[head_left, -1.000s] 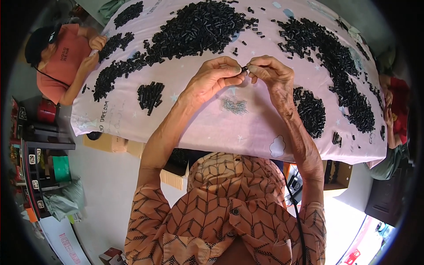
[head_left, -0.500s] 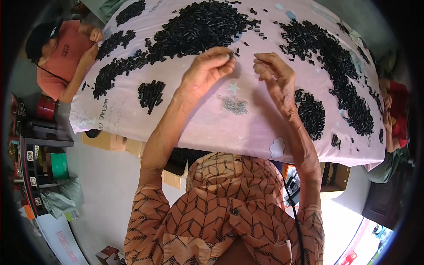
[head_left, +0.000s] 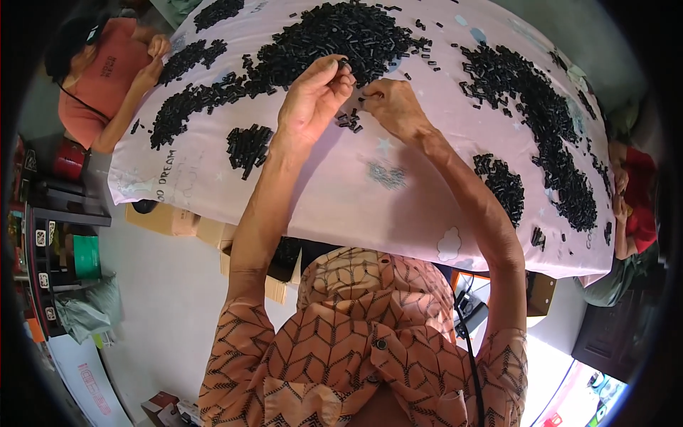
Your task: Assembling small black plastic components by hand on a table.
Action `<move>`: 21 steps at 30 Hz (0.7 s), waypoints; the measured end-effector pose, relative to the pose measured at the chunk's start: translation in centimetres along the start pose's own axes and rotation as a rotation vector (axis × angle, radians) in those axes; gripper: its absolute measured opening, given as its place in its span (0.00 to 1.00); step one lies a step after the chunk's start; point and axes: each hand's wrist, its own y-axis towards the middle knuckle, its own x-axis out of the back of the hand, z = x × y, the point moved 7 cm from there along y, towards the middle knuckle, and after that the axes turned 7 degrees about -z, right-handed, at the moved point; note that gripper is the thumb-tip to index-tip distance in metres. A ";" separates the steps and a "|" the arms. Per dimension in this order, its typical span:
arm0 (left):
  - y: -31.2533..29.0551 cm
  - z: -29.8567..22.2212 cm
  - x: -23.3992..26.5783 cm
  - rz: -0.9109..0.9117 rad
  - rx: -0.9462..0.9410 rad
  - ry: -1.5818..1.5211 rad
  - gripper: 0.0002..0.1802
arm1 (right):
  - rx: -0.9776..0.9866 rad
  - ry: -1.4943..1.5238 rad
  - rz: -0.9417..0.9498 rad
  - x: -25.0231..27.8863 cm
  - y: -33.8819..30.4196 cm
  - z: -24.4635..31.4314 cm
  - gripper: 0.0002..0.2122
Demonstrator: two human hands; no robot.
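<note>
My left hand (head_left: pixel 309 103) is raised over the cloth with its palm turned up. Its thumb and fingers are closed on a small black tube-shaped piece (head_left: pixel 343 64). Close by on the right, my right hand (head_left: pixel 398 108) has its fingers pinched together, and a dark piece (head_left: pixel 362 99) shows at the fingertips. Between and below the hands, several loose black pieces (head_left: pixel 348 121) lie on the pink cloth (head_left: pixel 313 206). A large heap of the same pieces (head_left: pixel 327 35) spreads just beyond both hands.
More black pieces lie in a bundle (head_left: pixel 247 148) at the left, a pile (head_left: pixel 501 188) right of my right forearm, and a long heap (head_left: pixel 551 142) farther right. One person (head_left: pixel 107 78) works at the left edge, another (head_left: pixel 633 196) at the right. Cardboard boxes (head_left: pixel 163 219) stand under the table.
My right hand has moved left, close to my left hand, and its fingers have closed. My left hand has shifted left and away from me. Several loose pieces now show below the hands.
</note>
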 end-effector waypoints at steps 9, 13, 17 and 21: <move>-0.6 1.0 -0.7 0.041 0.018 0.114 0.09 | 0.073 -0.149 -0.068 0.7 -1.4 0.8 0.09; -1.2 1.8 -2.1 0.028 0.042 0.247 0.10 | -0.165 0.455 -0.126 4.7 -4.9 0.6 0.08; -1.4 3.1 -2.2 0.051 0.104 0.283 0.10 | -0.142 0.740 -0.203 7.6 -6.9 2.2 0.05; -1.9 4.5 -2.6 0.048 0.177 0.335 0.10 | -0.166 0.796 -0.215 8.6 -7.2 1.6 0.06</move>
